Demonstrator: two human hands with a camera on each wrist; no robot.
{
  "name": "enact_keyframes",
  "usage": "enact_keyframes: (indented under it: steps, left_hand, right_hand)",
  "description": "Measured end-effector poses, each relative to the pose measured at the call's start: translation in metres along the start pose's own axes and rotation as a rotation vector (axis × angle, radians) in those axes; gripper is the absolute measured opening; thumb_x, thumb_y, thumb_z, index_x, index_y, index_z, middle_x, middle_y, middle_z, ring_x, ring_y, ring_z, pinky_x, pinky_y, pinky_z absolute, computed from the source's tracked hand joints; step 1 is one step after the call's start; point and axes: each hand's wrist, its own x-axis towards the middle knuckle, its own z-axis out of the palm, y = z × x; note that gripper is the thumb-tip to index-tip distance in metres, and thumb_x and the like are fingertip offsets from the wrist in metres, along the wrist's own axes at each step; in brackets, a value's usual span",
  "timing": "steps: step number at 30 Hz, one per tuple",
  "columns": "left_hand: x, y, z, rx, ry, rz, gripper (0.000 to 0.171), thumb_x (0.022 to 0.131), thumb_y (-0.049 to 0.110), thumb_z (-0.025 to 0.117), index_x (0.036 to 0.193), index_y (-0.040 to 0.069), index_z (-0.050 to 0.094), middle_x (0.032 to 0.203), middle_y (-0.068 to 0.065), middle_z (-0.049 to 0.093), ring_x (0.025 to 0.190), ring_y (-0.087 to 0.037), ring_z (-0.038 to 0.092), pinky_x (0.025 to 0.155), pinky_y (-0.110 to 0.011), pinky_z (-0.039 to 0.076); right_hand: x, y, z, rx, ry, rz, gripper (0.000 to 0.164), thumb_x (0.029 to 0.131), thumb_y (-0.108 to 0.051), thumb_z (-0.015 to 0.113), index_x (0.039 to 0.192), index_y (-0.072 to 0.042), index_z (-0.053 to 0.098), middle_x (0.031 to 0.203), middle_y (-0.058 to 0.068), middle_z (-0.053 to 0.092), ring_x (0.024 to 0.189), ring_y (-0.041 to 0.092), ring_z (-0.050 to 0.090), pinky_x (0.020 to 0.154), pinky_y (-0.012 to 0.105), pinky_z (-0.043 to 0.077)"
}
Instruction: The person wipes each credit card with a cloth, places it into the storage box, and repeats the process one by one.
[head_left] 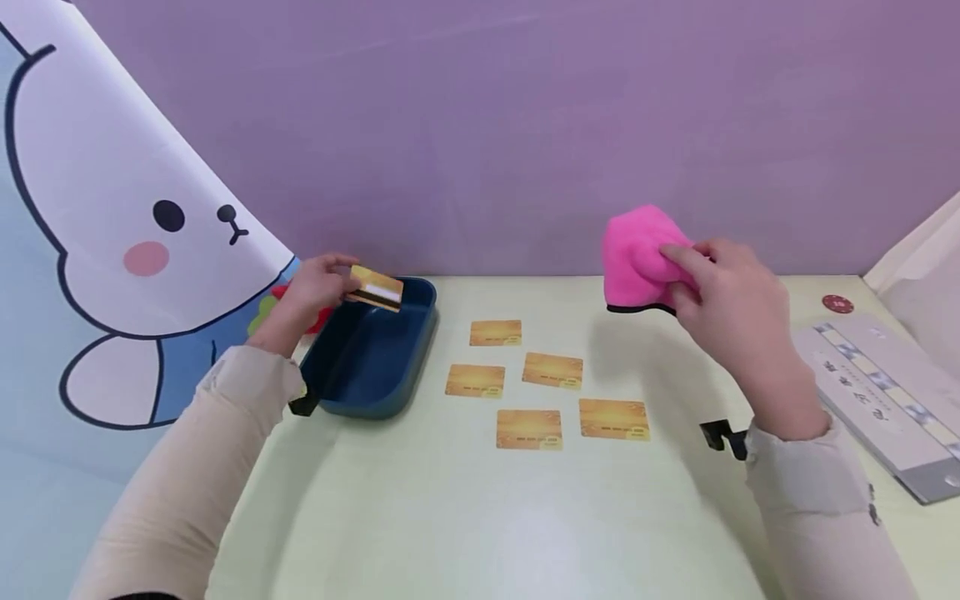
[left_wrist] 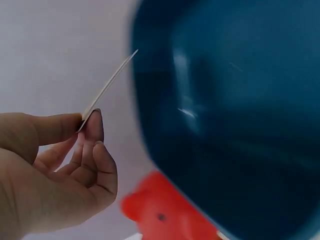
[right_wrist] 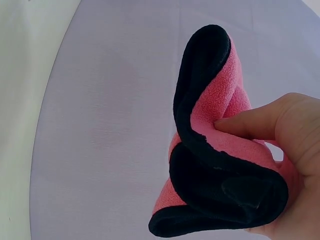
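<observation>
My left hand [head_left: 318, 287] pinches a gold bank card [head_left: 377, 288] between thumb and fingers, its magnetic stripe facing up in the head view. The card is held over the far left part of a dark blue tray [head_left: 427, 333]; the left wrist view shows it edge-on beside the tray's wall [left_wrist: 145, 100]. On the right, my right hand [head_left: 731, 300] grips a folded pink cloth [head_left: 637, 258] with black edging, raised above the table. Between the hands, several gold cards lie face up, among them a front card [head_left: 528, 430] and a back card [head_left: 495, 332].
A white box with printed writing [head_left: 877, 392] lies at the right, with a red round chip [head_left: 837, 303] behind it. Red plastic [left_wrist: 162, 210] shows beside the tray. A purple cloth backdrop [head_left: 487, 142] rises behind the table [head_left: 450, 517].
</observation>
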Motion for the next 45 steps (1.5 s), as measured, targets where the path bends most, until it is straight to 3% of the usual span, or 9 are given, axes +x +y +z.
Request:
enact_keyframes:
  steps: [4,11,18,24,30,33,37,41,45]
  left_hand:
    - [0.01,-0.012,0.009,0.12,-0.072,-0.04,0.047,0.099,0.013,0.058,0.143,0.0,0.05,0.126,-0.027,0.059,0.077,-0.012,0.068,0.086,-0.04,0.056]
    - [0.009,-0.012,0.025,0.143,-0.191,-0.07,0.051,0.1,0.007,0.055,0.148,-0.003,0.041,0.133,-0.028,0.053,0.089,-0.022,0.068,0.098,-0.049,0.052]
    - [0.009,-0.011,0.029,0.135,-0.228,-0.087,0.05,0.1,0.007,0.054,0.147,-0.004,0.041,0.132,-0.029,0.054,0.08,-0.015,0.071,0.094,-0.044,0.054]
    - [0.01,-0.011,0.027,0.241,-0.192,-0.116,0.051,0.099,0.015,0.058,0.145,-0.002,0.044,0.131,-0.026,0.055,0.101,-0.03,0.065,0.091,-0.042,0.057]
    - [0.014,0.024,0.031,0.508,-0.093,0.116,0.044,0.098,0.021,0.057,0.137,0.002,0.054,0.138,-0.024,0.056,0.12,-0.04,0.056,0.101,-0.051,0.049]
    - [0.015,0.059,0.052,0.542,-0.136,0.224,0.041,0.1,0.023,0.056,0.137,0.005,0.057,0.136,-0.02,0.06,0.121,-0.036,0.06,0.101,-0.049,0.049]
    - [0.015,0.096,0.094,0.646,-0.353,0.251,0.05,0.1,0.028,0.06,0.145,0.008,0.051,0.143,-0.014,0.057,0.128,-0.03,0.057,0.104,-0.046,0.048]
    - [0.017,0.102,0.136,0.839,-0.554,0.184,0.064,0.097,0.031,0.064,0.153,0.013,0.039,0.154,-0.009,0.045,0.134,-0.025,0.049,0.11,-0.043,0.042]
    - [0.019,0.096,0.163,1.007,-0.631,0.116,0.066,0.091,0.028,0.069,0.148,0.011,0.041,0.139,-0.01,0.053,0.114,-0.023,0.054,0.095,-0.038,0.048]
  right_hand:
    - [-0.002,0.0,-0.002,-0.002,-0.005,0.005,0.039,0.086,-0.003,0.065,0.123,-0.012,0.071,0.105,0.024,0.065,0.092,0.045,0.057,0.061,0.061,0.045]
    - [-0.006,-0.003,-0.004,0.002,-0.033,0.027,0.038,0.087,-0.005,0.065,0.124,-0.012,0.07,0.106,0.023,0.064,0.092,0.043,0.055,0.063,0.06,0.046]
    - [-0.008,-0.005,-0.004,0.004,0.0,0.025,0.037,0.087,-0.004,0.063,0.122,-0.011,0.071,0.105,0.024,0.064,0.093,0.044,0.056,0.062,0.061,0.046]
    - [-0.007,-0.005,-0.003,0.011,-0.007,0.028,0.038,0.087,-0.004,0.065,0.123,-0.011,0.071,0.106,0.024,0.064,0.094,0.044,0.056,0.062,0.062,0.046]
    - [-0.007,-0.004,-0.005,0.009,0.012,0.021,0.037,0.087,-0.005,0.066,0.122,-0.011,0.071,0.104,0.022,0.065,0.092,0.043,0.056,0.06,0.061,0.045]
    - [-0.007,-0.003,-0.008,0.004,0.015,0.026,0.037,0.087,-0.005,0.065,0.123,-0.011,0.071,0.105,0.022,0.064,0.093,0.043,0.056,0.061,0.061,0.045]
    - [-0.008,-0.002,-0.01,0.002,0.027,0.032,0.037,0.087,-0.004,0.064,0.122,-0.012,0.071,0.104,0.022,0.064,0.093,0.043,0.056,0.061,0.06,0.045]
    - [-0.011,-0.004,-0.009,0.014,0.046,0.03,0.038,0.085,-0.003,0.063,0.121,-0.012,0.072,0.102,0.022,0.065,0.091,0.043,0.056,0.059,0.06,0.044]
    - [-0.013,-0.007,-0.007,0.02,0.044,0.031,0.039,0.085,-0.002,0.064,0.122,-0.013,0.072,0.102,0.022,0.065,0.091,0.043,0.056,0.059,0.06,0.044]
